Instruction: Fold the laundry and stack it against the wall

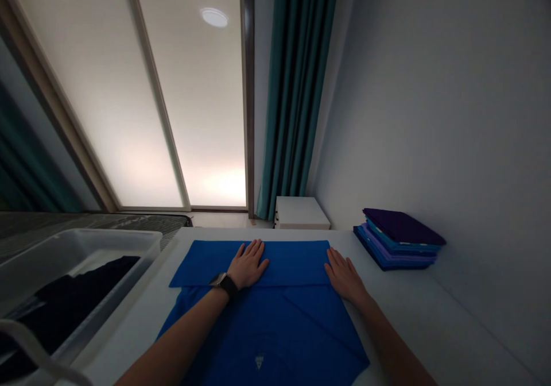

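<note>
A blue T-shirt point(267, 323) lies spread on the white table, its far end folded over into a flat band. A small pale logo shows on the part nearest me. My left hand point(248, 264) rests flat on the folded band, left of its middle, with the fingers stretched forward; a dark watch is on that wrist. At the band's right edge, my right hand point(344, 274) lies with straight fingers, the tips touching the cloth. Neither hand grips anything. Both forearms cover parts of the shirt's sides.
On the right by the wall sits a stack of folded clothes point(398, 242), dark purple on top. To the left stands a clear plastic bin point(157, 242) with dark clothing point(86, 294) inside. Beyond the table point(189, 234) are a white cabinet point(301, 211) and a green curtain point(297, 99).
</note>
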A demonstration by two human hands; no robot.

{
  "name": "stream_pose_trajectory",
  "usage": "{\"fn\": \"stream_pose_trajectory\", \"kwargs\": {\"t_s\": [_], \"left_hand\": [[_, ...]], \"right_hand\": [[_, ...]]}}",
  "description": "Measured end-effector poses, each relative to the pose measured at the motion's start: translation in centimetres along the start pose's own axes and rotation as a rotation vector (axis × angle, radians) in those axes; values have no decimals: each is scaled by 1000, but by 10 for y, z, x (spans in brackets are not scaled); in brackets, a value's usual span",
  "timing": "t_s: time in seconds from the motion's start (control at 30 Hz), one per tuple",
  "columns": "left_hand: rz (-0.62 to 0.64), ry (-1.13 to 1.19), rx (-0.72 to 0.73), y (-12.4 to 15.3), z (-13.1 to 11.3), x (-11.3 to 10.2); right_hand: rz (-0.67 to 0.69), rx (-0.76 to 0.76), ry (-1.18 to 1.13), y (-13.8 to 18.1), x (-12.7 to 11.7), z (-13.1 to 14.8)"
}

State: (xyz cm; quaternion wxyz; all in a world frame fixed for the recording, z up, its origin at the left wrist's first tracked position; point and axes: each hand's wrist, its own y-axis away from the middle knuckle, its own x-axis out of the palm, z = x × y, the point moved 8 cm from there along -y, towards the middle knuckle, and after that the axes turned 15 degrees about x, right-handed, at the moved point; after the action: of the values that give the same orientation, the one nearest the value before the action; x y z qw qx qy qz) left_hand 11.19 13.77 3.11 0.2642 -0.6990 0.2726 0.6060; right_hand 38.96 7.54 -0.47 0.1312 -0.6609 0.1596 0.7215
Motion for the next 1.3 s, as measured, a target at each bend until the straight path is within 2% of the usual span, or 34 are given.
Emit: {"fn": "stream_pose_trajectory", "kwargs": {"t_s": [0.2, 0.33, 0.43, 0.53, 0.63, 0.7, 0.77, 0.87, 1.13, 1.3], "left_hand": [[-19, 12, -2, 5, 3, 2], [-28, 20, 6, 3, 4, 5], [-36, 19, 15, 2, 6, 8], [-27, 17, -3, 1, 9, 11], [-46, -2, -3, 1, 8, 10], [-69, -18, 7, 2, 7, 9], [-82, -27, 12, 2, 7, 9], [-80, -23, 16, 2, 8, 10], [-2, 17, -12, 2, 7, 7], [-1, 30, -15, 2, 6, 5]], "right_hand": [[3, 7, -16, -2, 0, -3], [-59, 48, -51, 0, -16, 4], [-121, -59, -20, 8, -32, 39], [-65, -198, -35, 18, -34, 91], [-60, -254, -55, 23, -32, 136], [-24, -259, -65, 23, -25, 153], [23, -244, -78, 21, -17, 159], [68, -195, -96, 14, -10, 145], [56, 13, -30, -13, -8, 56], [6, 82, -27, -15, -7, 40]]}}
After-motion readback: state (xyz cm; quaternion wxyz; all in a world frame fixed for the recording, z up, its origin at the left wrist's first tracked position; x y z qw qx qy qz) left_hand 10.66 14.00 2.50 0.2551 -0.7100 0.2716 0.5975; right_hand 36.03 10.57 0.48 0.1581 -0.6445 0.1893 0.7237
